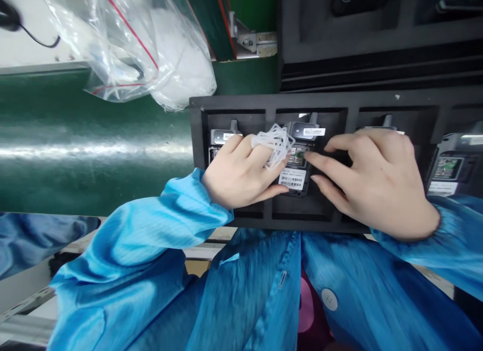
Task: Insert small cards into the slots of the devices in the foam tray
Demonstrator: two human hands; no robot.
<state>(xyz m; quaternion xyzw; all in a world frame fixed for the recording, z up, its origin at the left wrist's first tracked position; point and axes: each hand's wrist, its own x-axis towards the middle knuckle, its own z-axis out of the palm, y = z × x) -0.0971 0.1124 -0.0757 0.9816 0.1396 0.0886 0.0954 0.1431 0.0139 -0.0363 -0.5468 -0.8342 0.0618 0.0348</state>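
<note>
My left hand (243, 175) is closed on a bunch of thin white plastic frames (277, 141), which stick up between its fingers. Under its fingertips lies a dark handheld device (301, 190) with a stubby antenna, an exposed metal-and-green bay and a barcode label. From the other side my right hand (381, 182) reaches in, fingers apart, its index fingertip at the edge of that bay. I see nothing held in it. The device rests in one compartment of a black foam tray (196, 155). Part of the device is hidden by my left fingers.
Similar devices lie in neighbouring compartments, one (222, 136) at left partly covered by my left hand, another (447, 167) at far right. Stacked black trays (339, 49) stand behind. Clear plastic bags (181, 64) lie on the green belt (94, 150) at left.
</note>
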